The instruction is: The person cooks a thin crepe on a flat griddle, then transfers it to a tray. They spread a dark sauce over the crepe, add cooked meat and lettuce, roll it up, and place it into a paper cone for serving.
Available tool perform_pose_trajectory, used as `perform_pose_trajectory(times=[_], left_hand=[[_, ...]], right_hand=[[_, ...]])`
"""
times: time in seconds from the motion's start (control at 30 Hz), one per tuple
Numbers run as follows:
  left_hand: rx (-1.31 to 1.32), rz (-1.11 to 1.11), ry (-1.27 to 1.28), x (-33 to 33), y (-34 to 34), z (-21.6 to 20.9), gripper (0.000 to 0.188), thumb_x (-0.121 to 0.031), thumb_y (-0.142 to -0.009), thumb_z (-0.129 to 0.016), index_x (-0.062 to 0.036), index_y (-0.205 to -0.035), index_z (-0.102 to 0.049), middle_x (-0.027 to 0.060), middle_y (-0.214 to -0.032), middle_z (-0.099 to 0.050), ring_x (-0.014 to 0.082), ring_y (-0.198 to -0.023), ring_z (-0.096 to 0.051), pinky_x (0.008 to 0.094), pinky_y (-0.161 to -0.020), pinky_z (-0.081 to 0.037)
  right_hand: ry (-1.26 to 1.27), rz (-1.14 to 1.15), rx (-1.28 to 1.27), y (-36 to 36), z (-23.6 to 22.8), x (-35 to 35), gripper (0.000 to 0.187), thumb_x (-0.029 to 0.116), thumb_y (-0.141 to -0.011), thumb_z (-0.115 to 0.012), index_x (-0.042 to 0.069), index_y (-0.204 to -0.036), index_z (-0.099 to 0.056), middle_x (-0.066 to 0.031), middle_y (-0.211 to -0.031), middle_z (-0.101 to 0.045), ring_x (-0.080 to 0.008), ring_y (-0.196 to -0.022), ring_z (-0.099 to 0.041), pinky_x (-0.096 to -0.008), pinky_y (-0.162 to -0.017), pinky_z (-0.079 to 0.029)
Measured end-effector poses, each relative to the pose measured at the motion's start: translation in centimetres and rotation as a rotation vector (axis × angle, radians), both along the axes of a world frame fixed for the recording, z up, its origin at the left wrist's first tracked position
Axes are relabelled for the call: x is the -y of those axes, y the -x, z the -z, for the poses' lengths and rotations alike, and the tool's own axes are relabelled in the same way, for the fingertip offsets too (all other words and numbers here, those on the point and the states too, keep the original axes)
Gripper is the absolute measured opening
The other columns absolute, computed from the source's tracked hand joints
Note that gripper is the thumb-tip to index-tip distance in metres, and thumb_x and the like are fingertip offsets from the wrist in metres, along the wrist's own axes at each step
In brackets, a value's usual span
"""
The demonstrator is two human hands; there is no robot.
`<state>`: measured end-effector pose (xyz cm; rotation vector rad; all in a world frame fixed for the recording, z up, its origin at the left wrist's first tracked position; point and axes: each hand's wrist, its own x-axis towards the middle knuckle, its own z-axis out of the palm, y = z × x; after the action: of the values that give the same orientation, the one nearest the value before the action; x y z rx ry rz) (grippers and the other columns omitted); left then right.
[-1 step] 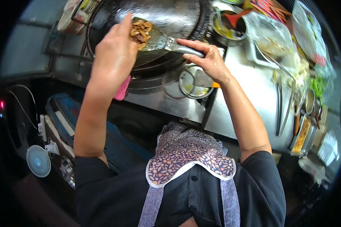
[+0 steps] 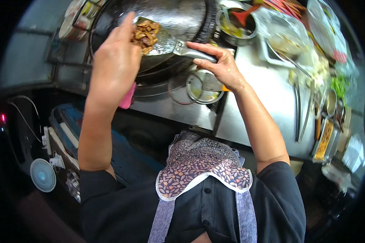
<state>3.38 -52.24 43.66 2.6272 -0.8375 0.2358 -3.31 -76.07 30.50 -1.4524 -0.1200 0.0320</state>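
My right hand [image 2: 223,65] grips the dark handle of a wide metal spatula [image 2: 166,43], thumb below and index finger along the top. Brown cooked pieces, looking like sliced meat, form a small heap [image 2: 145,35] on the blade's left part. My left hand [image 2: 116,67] is close beside that heap, fingers stretched out and partly smeared by motion. Its fingertips may touch the pieces; I cannot tell. Both hands are over the near side of a large round black griddle [image 2: 172,16].
Below my right hand lies a round metal bowl [image 2: 204,91] with another flat blade and orange handle. A pot [image 2: 238,28] with a red utensil stands right of the griddle. Tongs [image 2: 298,111] rest on the steel counter [image 2: 255,101]. A pink cloth [image 2: 127,97] hangs at the griddle's near edge.
The griddle, counter items and hands sit slightly further left in the picture, as the view has shifted a little. The grip on the spatula looks the same.
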Motion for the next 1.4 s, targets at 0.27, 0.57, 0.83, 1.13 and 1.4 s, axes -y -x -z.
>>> perform_pose_trajectory(times=[0.27,0.57,0.83,1.13,1.4], left_hand=[[-0.202,0.316,0.612,19.3,17.8,-1.2,0.053,-0.005,-0.098,-0.054,0.0009,-0.149,-0.042,0.0151,-0.136,-0.058,0.0148,-0.115,-0.056,0.0297,-0.103,-0.044],[-0.93,0.282,0.54,37.0,31.1,5.7,0.04,0.002,-0.094,-0.06,-0.0036,-0.134,-0.058,0.0053,-0.116,-0.061,0.0094,-0.097,-0.057,0.0278,-0.08,-0.056],[-0.734,0.639,0.273,53.6,38.3,10.0,0.016,-0.004,-0.09,-0.068,-0.005,-0.106,-0.067,0.0098,-0.106,-0.062,0.0208,-0.091,-0.066,0.0327,-0.076,-0.058],[-0.337,0.931,0.185,66.8,42.7,17.8,0.02,-0.01,-0.08,-0.072,-0.0069,-0.1,-0.073,0.0145,-0.114,-0.058,0.0324,-0.109,-0.057,0.0401,-0.088,-0.051],[-0.204,0.918,-0.054,67.1,40.2,18.8,0.028,-0.014,-0.078,-0.076,-0.0069,-0.105,-0.07,0.0115,-0.11,-0.055,0.0301,-0.103,-0.054,0.0386,-0.088,-0.05]], right_hand=[[-0.168,0.288,0.095,22.7,-1.0,18.5,0.041,0.004,-0.091,-0.069,0.008,-0.132,-0.066,-0.0067,-0.126,-0.062,-0.0111,-0.09,-0.064,-0.0261,-0.077,-0.057],[0.747,1.001,-0.214,53.4,-6.5,41.3,0.047,-0.002,-0.085,-0.068,0.012,-0.13,-0.067,-0.0077,-0.114,-0.07,-0.0185,-0.099,-0.067,-0.031,-0.084,-0.054],[1.82,0.984,-0.361,57.6,-0.6,51.4,0.048,0.004,-0.08,-0.061,0.028,-0.121,-0.07,0.0026,-0.107,-0.066,-0.0202,-0.079,-0.065,-0.0321,-0.068,-0.055],[1.616,1.068,-0.375,57.8,-3.9,48.9,0.044,0.002,-0.083,-0.064,0.024,-0.121,-0.072,-0.002,-0.108,-0.07,-0.0227,-0.085,-0.068,-0.0338,-0.072,-0.057],[1.482,1.04,-0.365,57.0,-3.4,48.0,0.044,-0.001,-0.078,-0.066,0.02,-0.116,-0.074,-0.0041,-0.108,-0.07,-0.0214,-0.085,-0.069,-0.0322,-0.073,-0.057]])
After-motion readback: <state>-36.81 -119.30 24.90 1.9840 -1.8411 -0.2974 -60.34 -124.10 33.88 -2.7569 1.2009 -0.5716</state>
